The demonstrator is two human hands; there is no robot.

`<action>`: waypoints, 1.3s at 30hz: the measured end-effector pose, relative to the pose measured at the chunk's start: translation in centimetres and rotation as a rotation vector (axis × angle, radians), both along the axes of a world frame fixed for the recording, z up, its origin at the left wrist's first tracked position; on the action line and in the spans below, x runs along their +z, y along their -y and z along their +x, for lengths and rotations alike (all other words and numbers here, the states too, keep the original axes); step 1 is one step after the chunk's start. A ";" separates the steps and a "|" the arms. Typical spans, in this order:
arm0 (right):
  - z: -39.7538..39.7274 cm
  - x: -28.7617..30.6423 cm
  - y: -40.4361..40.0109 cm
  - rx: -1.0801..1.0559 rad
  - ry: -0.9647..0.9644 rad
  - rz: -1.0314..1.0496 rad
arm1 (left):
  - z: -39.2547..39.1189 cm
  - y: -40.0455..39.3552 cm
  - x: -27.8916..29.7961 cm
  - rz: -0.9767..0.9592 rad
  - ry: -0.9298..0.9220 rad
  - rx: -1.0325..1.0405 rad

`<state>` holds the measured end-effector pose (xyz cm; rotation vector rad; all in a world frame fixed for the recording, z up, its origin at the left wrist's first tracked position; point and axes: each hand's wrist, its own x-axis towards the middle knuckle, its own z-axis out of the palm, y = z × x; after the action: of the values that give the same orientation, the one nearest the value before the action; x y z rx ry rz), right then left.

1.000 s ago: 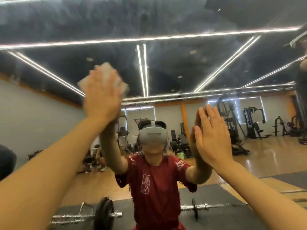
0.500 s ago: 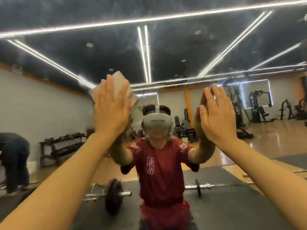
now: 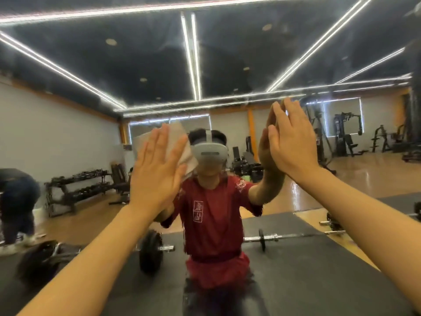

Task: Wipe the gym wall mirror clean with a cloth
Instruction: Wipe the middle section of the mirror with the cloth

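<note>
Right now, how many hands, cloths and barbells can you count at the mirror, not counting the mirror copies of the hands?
Hands: 2, the left hand and the right hand
Cloths: 1, the cloth
Barbells seen in the mirror: 1, the barbell
Total: 4

The mirror (image 3: 227, 65) glass is glossy but hazy, with dull smears up where it reflects the ceiling. My cloth (image 3: 180, 142) looks like soft matt fabric, pale grey, a bit crumpled. Reflected below the cloth: a shiny chrome barbell (image 3: 273, 237) bar with matt black plates on a matt black rubber mat (image 3: 307, 270), and beside that a glossy wood floor (image 3: 364, 174).
</note>
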<state>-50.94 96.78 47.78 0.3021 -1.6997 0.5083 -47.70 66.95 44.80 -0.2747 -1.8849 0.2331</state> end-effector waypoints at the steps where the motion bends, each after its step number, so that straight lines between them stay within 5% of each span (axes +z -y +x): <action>1: 0.1 0.0 -0.2 -0.007 0.002 0.014 | 0.3 0.1 -0.1 0.102 0.001 0.015; 5: 0.2 0.1 -0.5 -0.015 0.028 0.057 | -0.3 -4.8 -0.8 0.250 -0.038 0.019; 10: 0.5 0.4 -1.1 -0.009 0.062 0.097 | -1.8 -12.9 -2.8 -0.175 0.052 -0.082; 13: 0.6 0.5 -1.3 -0.028 0.064 0.112 | -1.6 -11.3 -2.4 -0.347 0.034 -0.066; 21: 0.7 0.7 -1.5 -0.079 0.045 0.148 | 0.4 -1.8 -2.8 0.240 0.003 0.017; 29: 1.1 0.6 -1.9 -0.076 0.064 0.184 | -0.3 -9.9 -2.1 0.030 0.061 -0.104; 34: 2.9 -3.5 2.1 0.115 -0.128 0.067 | 2.6 -7.5 0.0 0.154 0.172 -0.366; 39: 2.2 -6.5 8.4 0.261 -0.213 0.300 | 2.9 -5.8 0.1 0.098 0.090 -0.397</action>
<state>-48.74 88.34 41.30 0.7756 -1.5334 0.3931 -44.79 72.71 44.90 -0.5908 -1.8794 -0.1418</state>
